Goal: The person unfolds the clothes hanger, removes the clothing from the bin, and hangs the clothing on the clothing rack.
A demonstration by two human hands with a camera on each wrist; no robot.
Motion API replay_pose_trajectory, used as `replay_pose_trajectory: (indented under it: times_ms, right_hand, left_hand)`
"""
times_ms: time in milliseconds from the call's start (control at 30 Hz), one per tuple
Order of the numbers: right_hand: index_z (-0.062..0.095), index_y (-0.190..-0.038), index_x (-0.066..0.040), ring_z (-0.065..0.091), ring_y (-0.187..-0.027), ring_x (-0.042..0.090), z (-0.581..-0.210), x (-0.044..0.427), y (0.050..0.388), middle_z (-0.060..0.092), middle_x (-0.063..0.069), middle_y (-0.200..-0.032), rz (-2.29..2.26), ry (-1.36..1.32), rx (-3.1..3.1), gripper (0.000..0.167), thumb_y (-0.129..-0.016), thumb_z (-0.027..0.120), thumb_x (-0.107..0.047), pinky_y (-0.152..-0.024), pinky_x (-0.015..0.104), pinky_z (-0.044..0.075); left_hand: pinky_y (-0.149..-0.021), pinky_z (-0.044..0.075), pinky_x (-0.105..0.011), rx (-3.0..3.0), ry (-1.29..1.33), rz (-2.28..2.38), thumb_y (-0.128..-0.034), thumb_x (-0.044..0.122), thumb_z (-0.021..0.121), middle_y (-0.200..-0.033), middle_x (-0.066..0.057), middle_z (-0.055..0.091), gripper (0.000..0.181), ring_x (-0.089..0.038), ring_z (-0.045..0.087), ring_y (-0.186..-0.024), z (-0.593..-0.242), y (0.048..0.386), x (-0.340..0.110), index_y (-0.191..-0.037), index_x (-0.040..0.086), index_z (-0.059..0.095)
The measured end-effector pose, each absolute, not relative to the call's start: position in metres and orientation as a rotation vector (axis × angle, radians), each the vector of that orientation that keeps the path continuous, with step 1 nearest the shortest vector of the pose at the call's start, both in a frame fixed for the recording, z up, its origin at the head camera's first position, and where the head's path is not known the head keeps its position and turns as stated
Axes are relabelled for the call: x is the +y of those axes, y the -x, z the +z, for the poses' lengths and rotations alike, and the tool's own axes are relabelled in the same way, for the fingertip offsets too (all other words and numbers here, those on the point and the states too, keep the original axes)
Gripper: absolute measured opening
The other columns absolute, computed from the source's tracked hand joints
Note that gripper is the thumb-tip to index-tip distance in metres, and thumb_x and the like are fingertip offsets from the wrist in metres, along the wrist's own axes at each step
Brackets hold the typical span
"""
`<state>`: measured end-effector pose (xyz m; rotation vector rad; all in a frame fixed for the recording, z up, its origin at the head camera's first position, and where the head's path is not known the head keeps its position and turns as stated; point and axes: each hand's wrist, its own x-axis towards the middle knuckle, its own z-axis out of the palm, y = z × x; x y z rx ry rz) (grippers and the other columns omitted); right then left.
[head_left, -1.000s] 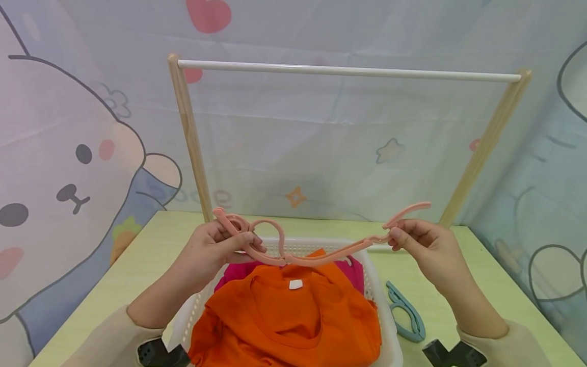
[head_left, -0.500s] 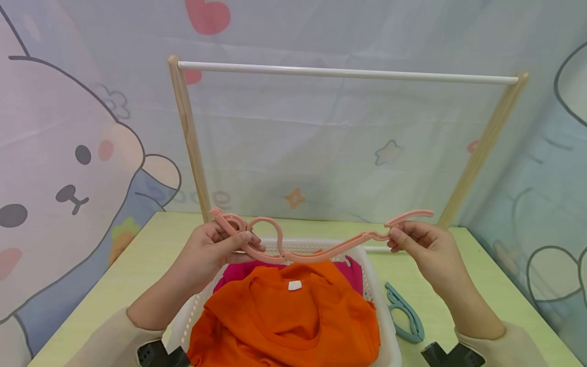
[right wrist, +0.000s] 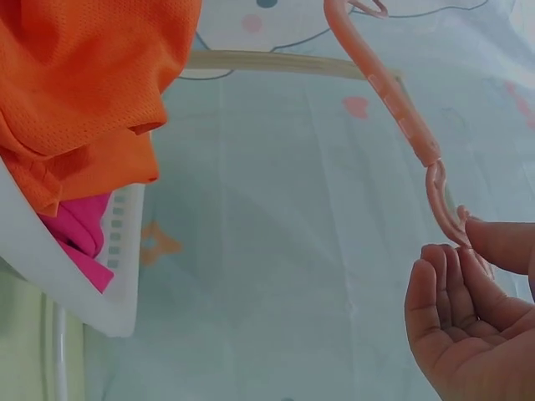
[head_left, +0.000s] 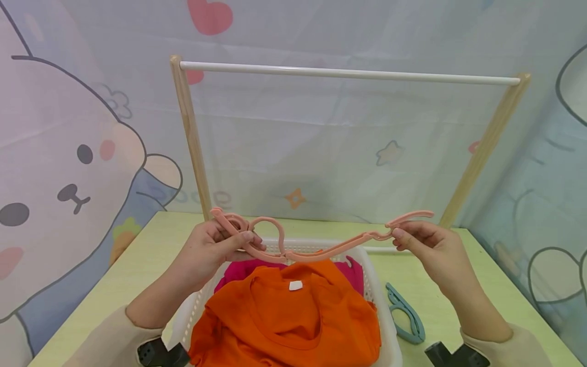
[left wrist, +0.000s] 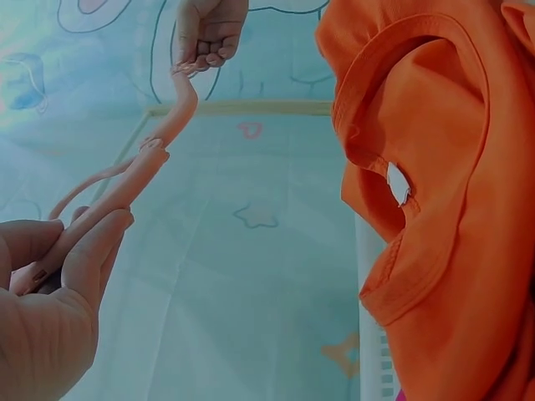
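A pink folding hanger (head_left: 321, 255) is held in the air above the basket, partly unfolded and sagging in the middle. My left hand (head_left: 206, 255) grips its folded left part near the round hook. At the other end my right hand (head_left: 433, 255) pinches the hanger between thumb and fingers, beside a short end piece that points right. In the left wrist view the left hand (left wrist: 58, 309) has thumb and fingers round the pink bar (left wrist: 125, 188). The right wrist view shows the right hand (right wrist: 476, 309) at the thin jointed part (right wrist: 443, 205).
Below the hanger, a white basket (head_left: 390, 326) holds an orange shirt (head_left: 284, 316) and magenta cloth (head_left: 355, 275). A blue-green folded hanger (head_left: 415, 323) lies on the table (head_left: 486, 285) to its right. Behind stands a rack with a white bar (head_left: 348, 74) and wooden posts.
The hanger's right end piece has tipped down to lie flatter, and its middle has risen slightly. The right hand has shifted a little to the right; the left hand has hardly moved.
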<state>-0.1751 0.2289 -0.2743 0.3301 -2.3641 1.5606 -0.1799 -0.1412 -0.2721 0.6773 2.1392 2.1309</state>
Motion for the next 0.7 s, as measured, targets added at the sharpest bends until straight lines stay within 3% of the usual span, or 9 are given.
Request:
replay_pose_trajectory:
  times_ms: [200, 433, 700]
  right_hand:
    - [0.07, -0.106, -0.006, 0.064, -0.078, 0.01, -0.27, 0.23, 0.173, 0.067, -0.01, -0.087, 1.456, -0.29, -2.398, 0.027, -0.093, 0.065, -0.029, -0.077, 0.016, 0.051]
    - [0.071, -0.104, -0.007, 0.064, -0.076, 0.01, -0.266, 0.219, 0.172, 0.07, -0.01, -0.085, 1.566, -0.453, -2.312, 0.014, -0.092, 0.066, -0.014, -0.076, 0.017, 0.053]
    - [0.067, -0.11, 0.001, 0.067, -0.076, 0.009, -0.26, 0.197, 0.173, 0.07, -0.005, -0.088, 1.435, -0.558, -2.4, 0.024, -0.09, 0.069, -0.014, -0.073, 0.021, 0.056]
  left_hand:
    - [-0.081, 0.056, -0.04, 2.206, -0.684, 2.101, -0.0952, 0.005, 0.059, -0.097, -0.015, 0.063, 0.024, -0.021, 0.071, -0.091, -0.27, 0.179, -0.14, -0.101, -0.018, 0.055]
    - [-0.082, 0.056, -0.037, 2.247, -0.685, 2.043, -0.0949, 0.005, 0.059, -0.107, -0.024, 0.057, 0.024, -0.022, 0.07, -0.093, -0.269, 0.181, -0.133, -0.099, -0.018, 0.061]
    - [-0.082, 0.056, -0.034, 2.296, -0.696, 1.969, -0.0941, 0.007, 0.061, -0.102, -0.018, 0.064, 0.021, -0.025, 0.068, -0.098, -0.27, 0.183, -0.12, -0.099, -0.012, 0.065]
